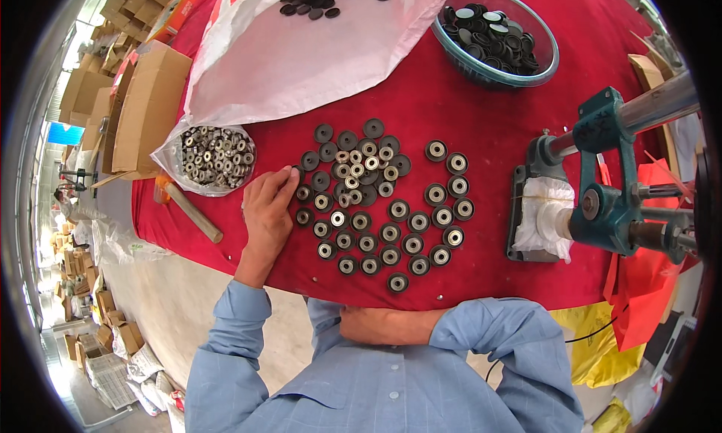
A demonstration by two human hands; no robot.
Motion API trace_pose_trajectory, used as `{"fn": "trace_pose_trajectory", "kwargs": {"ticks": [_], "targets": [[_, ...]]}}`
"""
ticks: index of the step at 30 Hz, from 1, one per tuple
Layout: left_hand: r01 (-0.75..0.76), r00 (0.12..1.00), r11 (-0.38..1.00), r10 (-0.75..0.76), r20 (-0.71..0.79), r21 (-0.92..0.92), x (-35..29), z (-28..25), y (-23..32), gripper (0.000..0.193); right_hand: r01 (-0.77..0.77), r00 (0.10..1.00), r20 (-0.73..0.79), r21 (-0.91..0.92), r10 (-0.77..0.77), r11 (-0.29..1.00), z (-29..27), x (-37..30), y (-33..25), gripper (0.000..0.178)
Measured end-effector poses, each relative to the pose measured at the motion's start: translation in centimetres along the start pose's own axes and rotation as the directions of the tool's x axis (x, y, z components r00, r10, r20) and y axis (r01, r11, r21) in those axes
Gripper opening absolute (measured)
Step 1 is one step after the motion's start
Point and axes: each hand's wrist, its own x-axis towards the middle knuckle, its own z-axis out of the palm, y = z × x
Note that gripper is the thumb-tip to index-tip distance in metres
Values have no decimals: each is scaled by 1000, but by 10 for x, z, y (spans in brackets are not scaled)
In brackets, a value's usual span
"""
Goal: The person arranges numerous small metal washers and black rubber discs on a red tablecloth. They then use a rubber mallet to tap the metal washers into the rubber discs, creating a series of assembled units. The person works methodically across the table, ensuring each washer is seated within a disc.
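Our red counter (481,109) bears a white sack (301,75) with red-orange printing. Our left hand (268,201) has its fingers bunched close; whether they clamp anything, we cannot tell. Our right hand (366,325), fingers hidden, lies by the near edge. Black wheels (389,233) sit just right of the left fingers.

From here I see the counter (481,132) in deep red. The wheels (453,237) are black with silver in the middle; the bearings (216,159) are silver too. The press (590,228) is dark teal, and the shirt (376,399) light blue with faint lines.
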Motion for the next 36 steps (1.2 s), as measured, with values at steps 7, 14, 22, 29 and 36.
{"fn": "trace_pose_trajectory", "kwargs": {"ticks": [7, 14, 22, 29, 36], "targets": [[164, 977, 965, -188, -102, -206, 17, -17, 25, 36, 60, 996, -58, -31, -61, 998, 6, -3, 5, 18], [173, 984, 948, -176, 14, -268, 21, -4, 87, 28, 4, 998, -58, -22, -5, 1000, 23, 5, -4, 18], [226, 973, 922, -226, 38, -315, 22, 1, 85, 26, 16, 999, -27, 3, -16, 1000, 18, 4, -4, 18], [265, 947, 889, -313, -74, -373, 27, -6, 69, 21, 37, 999, -13, 13, -36, 999, 14, 4, -3, 18], [238, 957, 889, -284, -64, -392, 24, 0, 41, 19, 46, 998, -39, 2, -46, 999, 15, 3, -1, 18]]}}
